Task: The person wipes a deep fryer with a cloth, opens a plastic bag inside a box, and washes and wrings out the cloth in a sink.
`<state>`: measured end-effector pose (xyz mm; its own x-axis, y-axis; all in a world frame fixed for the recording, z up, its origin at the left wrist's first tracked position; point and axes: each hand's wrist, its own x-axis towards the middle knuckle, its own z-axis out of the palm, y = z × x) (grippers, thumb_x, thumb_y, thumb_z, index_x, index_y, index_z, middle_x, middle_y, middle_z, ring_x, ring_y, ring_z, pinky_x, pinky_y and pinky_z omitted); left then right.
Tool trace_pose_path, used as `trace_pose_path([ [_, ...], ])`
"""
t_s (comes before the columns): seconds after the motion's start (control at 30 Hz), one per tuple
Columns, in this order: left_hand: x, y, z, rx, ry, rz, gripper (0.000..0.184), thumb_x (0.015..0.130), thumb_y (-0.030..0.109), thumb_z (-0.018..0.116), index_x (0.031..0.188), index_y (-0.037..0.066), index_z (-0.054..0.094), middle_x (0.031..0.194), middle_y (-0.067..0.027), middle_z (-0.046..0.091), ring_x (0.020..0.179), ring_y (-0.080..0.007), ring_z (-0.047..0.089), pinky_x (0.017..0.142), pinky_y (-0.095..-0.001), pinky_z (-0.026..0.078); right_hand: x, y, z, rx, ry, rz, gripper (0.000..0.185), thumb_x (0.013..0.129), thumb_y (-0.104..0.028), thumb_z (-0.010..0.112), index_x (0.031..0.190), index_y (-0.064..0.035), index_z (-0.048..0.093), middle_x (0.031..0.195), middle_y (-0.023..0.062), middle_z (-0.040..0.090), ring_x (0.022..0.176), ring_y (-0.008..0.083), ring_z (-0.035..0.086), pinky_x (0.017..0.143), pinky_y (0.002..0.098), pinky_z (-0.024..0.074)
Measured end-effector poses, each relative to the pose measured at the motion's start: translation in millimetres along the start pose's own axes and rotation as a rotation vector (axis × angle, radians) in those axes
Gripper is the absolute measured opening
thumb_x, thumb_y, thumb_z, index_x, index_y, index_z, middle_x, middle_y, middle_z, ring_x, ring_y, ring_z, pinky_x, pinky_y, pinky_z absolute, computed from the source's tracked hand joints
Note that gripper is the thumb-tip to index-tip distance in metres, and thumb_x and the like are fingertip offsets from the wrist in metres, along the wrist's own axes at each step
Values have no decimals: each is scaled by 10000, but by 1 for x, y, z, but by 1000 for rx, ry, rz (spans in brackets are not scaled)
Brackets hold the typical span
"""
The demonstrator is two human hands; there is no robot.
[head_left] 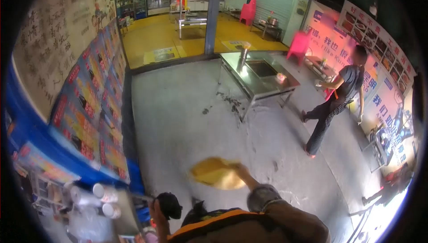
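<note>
My right hand reaches forward over the grey floor, with its fingers closed on the edge of a yellow, rounded, flattish thing. Blur hides what kind of thing it is. A dark sleeve with a grey cuff covers part of my right arm. My left hand is low in the view, closed against a dark, rounded bundle. Its fingers show only in part. Below, an orange-edged dark garment covers my front.
A metal table with a sunken black section holds a tall metal container. A person walks on the right. Poster-covered counter runs along the left, near white cups. A pillar and pink chairs stand farther back.
</note>
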<state>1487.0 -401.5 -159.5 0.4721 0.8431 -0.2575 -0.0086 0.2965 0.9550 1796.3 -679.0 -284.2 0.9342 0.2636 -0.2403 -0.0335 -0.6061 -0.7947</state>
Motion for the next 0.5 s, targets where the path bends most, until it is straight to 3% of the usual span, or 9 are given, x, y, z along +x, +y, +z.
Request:
trace_pose_path([
  [0.03, 26, 11, 17, 37, 21, 3, 348, 838, 286, 558, 1003, -20, 538, 929, -113, 560, 856, -203, 539, 776, -311, 441, 29, 92, 3, -324, 67, -193, 275, 838, -153, 488, 1082, -101, 604, 1128, 89, 573, 1034, 236, 540, 886, 351, 429],
  [0.07, 53, 25, 37, -56, -32, -18, 333, 839, 267, 564, 995, -24, 531, 904, -98, 552, 829, -178, 532, 749, -296, 440, 10, 93, -23, -163, 35, -2, 324, 847, -123, 472, 1161, -91, 546, 1186, 63, 537, 1074, 198, 511, 904, 319, 423],
  [0.13, 96, 53, 73, 24, -115, -7, 345, 836, 266, 569, 1005, -31, 520, 908, -93, 544, 832, -168, 524, 745, -291, 439, -9, 108, -63, -239, 35, 295, 326, 850, -125, 471, 1167, -91, 540, 1194, 62, 531, 1077, 194, 507, 904, 315, 422],
  [0.27, 195, 70, 143, -14, -243, 0, 296, 838, 236, 562, 976, -22, 513, 892, -76, 533, 804, -146, 502, 708, -279, 434, -3, 105, -103, -309, 47, 685, 330, 855, -129, 470, 1178, -91, 529, 1208, 58, 519, 1085, 184, 500, 904, 306, 422],
  [0.37, 259, 94, 215, 33, -257, 38, 257, 840, 219, 553, 938, -16, 516, 868, -72, 536, 790, -142, 501, 697, -274, 433, 52, 92, -101, -319, 31, 797, 334, 859, -131, 469, 1186, -90, 520, 1219, 56, 510, 1090, 177, 495, 905, 299, 421],
  [0.5, 346, 125, 299, 158, -259, 88, 234, 845, 213, 533, 884, -18, 521, 840, -74, 531, 781, -152, 512, 691, -280, 441, 183, 63, -87, -331, -12, 787, 339, 864, -135, 467, 1197, -90, 508, 1234, 53, 498, 1097, 168, 488, 905, 290, 420],
])
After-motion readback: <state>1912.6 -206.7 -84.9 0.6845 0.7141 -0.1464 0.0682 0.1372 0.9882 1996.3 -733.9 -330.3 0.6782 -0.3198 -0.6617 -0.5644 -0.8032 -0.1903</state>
